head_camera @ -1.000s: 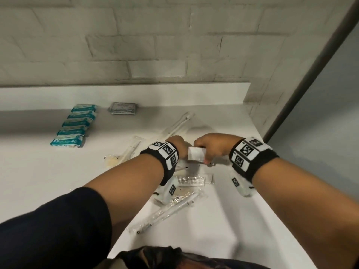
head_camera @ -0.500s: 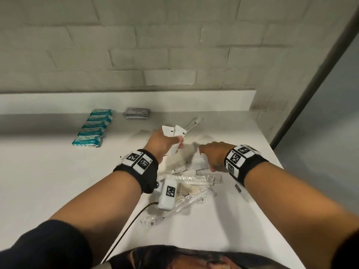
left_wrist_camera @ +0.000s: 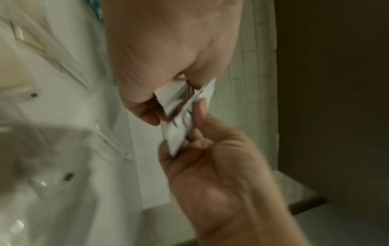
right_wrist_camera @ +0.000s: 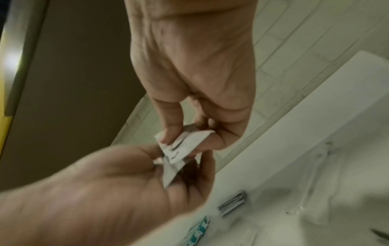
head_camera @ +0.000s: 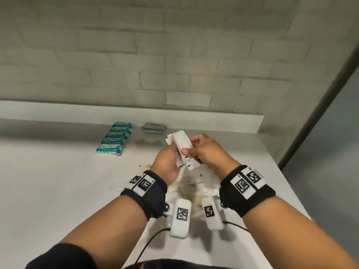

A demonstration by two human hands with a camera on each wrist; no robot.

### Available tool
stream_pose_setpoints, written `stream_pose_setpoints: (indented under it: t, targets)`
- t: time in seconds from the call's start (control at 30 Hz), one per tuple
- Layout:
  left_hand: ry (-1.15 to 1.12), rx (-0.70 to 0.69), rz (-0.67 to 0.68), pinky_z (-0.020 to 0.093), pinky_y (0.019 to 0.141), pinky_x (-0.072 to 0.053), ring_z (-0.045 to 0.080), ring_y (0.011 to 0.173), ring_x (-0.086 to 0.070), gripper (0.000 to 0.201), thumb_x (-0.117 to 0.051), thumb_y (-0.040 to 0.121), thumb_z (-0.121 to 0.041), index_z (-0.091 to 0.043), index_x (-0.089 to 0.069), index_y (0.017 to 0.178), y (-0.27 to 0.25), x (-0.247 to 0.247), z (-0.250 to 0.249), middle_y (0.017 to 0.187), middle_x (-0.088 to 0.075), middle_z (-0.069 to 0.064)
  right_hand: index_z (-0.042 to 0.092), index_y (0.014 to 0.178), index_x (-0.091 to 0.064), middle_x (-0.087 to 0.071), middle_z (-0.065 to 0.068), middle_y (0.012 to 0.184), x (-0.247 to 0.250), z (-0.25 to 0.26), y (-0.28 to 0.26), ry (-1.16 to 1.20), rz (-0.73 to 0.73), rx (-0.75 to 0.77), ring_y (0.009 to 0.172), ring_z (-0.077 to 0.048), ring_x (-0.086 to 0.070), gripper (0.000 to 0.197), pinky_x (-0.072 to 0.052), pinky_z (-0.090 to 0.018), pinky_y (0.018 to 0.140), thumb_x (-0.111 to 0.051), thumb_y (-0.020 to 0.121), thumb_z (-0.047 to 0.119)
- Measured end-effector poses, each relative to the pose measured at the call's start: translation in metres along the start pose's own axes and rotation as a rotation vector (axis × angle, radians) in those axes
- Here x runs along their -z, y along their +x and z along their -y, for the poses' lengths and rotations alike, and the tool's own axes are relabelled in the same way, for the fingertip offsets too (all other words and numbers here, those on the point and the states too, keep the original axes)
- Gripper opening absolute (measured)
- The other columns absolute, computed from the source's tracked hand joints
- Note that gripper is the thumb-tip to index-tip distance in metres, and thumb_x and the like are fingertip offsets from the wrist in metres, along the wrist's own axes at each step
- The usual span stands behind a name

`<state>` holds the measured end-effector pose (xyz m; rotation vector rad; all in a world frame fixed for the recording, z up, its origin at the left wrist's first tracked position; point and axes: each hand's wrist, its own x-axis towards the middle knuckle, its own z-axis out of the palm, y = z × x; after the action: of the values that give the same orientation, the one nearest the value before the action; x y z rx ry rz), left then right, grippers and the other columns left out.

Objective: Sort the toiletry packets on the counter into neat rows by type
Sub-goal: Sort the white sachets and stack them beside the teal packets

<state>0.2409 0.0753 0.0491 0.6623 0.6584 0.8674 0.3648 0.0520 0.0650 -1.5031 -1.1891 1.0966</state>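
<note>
Toiletry packets lie in three places on the white counter point(head_camera: 48, 181), and a handful is held in the air. Nearest, at lower centre of the head view and partly hidden behind the wrists, sits an unsorted heap of clear-wrapped items point(head_camera: 196, 188); what each one is cannot be told.

Above that heap, at frame centre, both hands meet around a small bunch of flat white sachets point(head_camera: 181, 147). The left hand point(head_camera: 168, 164) has its fingers curled about the lower part of the bunch. The right hand point(head_camera: 206, 154) pinches the front sachet between thumb and fingers. In the wrist views the sachets fan out at uneven angles, edges not lined up.

The step appears to be squaring the white sachets into one tidy stack before laying them down. To do it well, the left hand should probably hold loosely enough for the sachets to slide, while the right hand taps and nudges the edges flush. A tight squeeze could crease them; a slack one could drop them onto the heap.

Farther back, left of centre, a neat row of teal packets point(head_camera: 114, 139) runs toward the wall. Just beside it, to the right, rests a small stack of grey packets point(head_camera: 153, 128). Open counter right of these seems a fitting place for the white row.
</note>
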Motion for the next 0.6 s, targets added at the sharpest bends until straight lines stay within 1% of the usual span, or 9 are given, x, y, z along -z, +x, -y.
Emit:
stream_pose_setpoints:
  t: [0.03, 0.07, 0.1, 0.13, 0.23, 0.33, 0.47, 0.53, 0.6]
  targets:
    - [-0.064, 0.011, 0.021, 0.032, 0.061, -0.06, 0.026, 0.075, -0.073, 0.055, -0.033, 0.102, -0.042, 0.003, -0.063, 0.104, -0.005, -0.001, -0.006, 0.087, -0.073, 0.019, 0.007, 0.099, -0.055, -0.065, -0.007, 0.08, -0.008, 0.001, -0.002, 0.021, -0.042, 0.013, 0.059, -0.011, -0.06, 0.029, -0.048, -0.019, 0.049, -0.075, 0.078, 0.002]
    - [-0.101, 0.017, 0.068, 0.036, 0.075, -0.059, 0.029, 0.09, -0.071, 0.066, -0.032, 0.098, -0.053, 0.004, -0.06, 0.112, -0.007, 0.0, -0.009, 0.102, -0.07, 0.022, 0.008, 0.091, -0.055, -0.064, -0.005, 0.075, -0.012, 0.001, -0.003, 0.044, -0.075, 0.022, 0.053, -0.009, -0.056, 0.027, -0.044, -0.018, 0.046, -0.076, 0.076, 0.002]
    - [-0.117, 0.017, 0.099, 0.041, 0.089, -0.054, 0.032, 0.104, -0.065, 0.071, -0.033, 0.095, -0.058, 0.004, -0.055, 0.121, -0.01, 0.002, -0.013, 0.116, -0.063, 0.023, 0.009, 0.086, -0.055, -0.063, -0.005, 0.07, -0.016, 0.001, -0.004, 0.067, -0.097, 0.033, 0.05, -0.009, -0.053, 0.026, -0.042, -0.018, 0.044, -0.078, 0.075, 0.003]
    - [-0.112, 0.026, 0.111, 0.045, 0.094, -0.048, 0.033, 0.107, -0.061, 0.066, -0.036, 0.095, -0.056, 0.001, -0.051, 0.124, -0.012, 0.005, -0.016, 0.119, -0.059, 0.022, 0.009, 0.083, -0.055, -0.062, -0.005, 0.067, -0.018, 0.002, -0.005, 0.085, -0.114, 0.044, 0.048, -0.009, -0.052, 0.026, -0.041, -0.018, 0.043, -0.079, 0.074, 0.003]
    - [-0.043, 0.078, 0.116, 0.055, 0.095, -0.044, 0.034, 0.095, -0.062, 0.036, -0.041, 0.099, -0.032, -0.007, -0.057, 0.12, -0.017, 0.014, -0.021, 0.11, -0.063, 0.019, 0.009, 0.08, -0.056, -0.061, 0.0, 0.06, -0.027, 0.007, -0.01, 0.069, -0.17, 0.096, 0.047, -0.01, -0.055, 0.026, -0.042, -0.02, 0.045, -0.08, 0.072, 0.004]
    - [0.032, 0.066, 0.193, 0.058, 0.091, -0.048, 0.035, 0.092, -0.064, 0.031, -0.046, 0.097, -0.012, 0.0, -0.054, 0.124, -0.026, 0.018, -0.022, 0.106, -0.063, 0.02, 0.009, 0.075, -0.058, -0.062, -0.003, 0.061, -0.033, 0.012, -0.015, 0.014, -0.244, 0.137, 0.05, -0.012, -0.054, 0.018, -0.044, -0.025, 0.053, -0.076, 0.076, 0.006]
    - [0.136, 0.029, 0.228, 0.038, 0.074, -0.061, 0.03, 0.087, -0.071, 0.035, -0.047, 0.094, 0.006, -0.002, -0.054, 0.127, -0.03, 0.027, -0.024, 0.103, -0.07, 0.014, 0.006, 0.082, -0.065, -0.063, -0.006, 0.069, -0.033, 0.016, -0.018, 0.061, -0.273, 0.126, 0.056, -0.015, -0.06, 0.013, -0.046, -0.024, 0.048, -0.077, 0.077, 0.006]
    - [0.185, 0.037, 0.211, 0.028, 0.065, -0.06, 0.032, 0.093, -0.071, 0.034, -0.049, 0.094, 0.005, -0.003, -0.056, 0.127, -0.032, 0.032, -0.028, 0.108, -0.07, 0.014, 0.009, 0.087, -0.064, -0.063, -0.005, 0.072, -0.033, 0.017, -0.02, 0.027, -0.269, 0.114, 0.06, -0.015, -0.061, 0.017, -0.048, -0.024, 0.053, -0.078, 0.076, 0.008]
    - [0.205, 0.041, 0.181, 0.026, 0.062, -0.06, 0.029, 0.089, -0.072, 0.031, -0.051, 0.093, 0.004, -0.004, -0.058, 0.123, -0.033, 0.038, -0.031, 0.102, -0.072, 0.012, 0.01, 0.081, -0.061, -0.063, -0.002, 0.07, -0.035, 0.018, -0.021, -0.027, -0.267, 0.108, 0.061, -0.013, -0.059, 0.018, -0.048, -0.026, 0.06, -0.078, 0.076, 0.011]
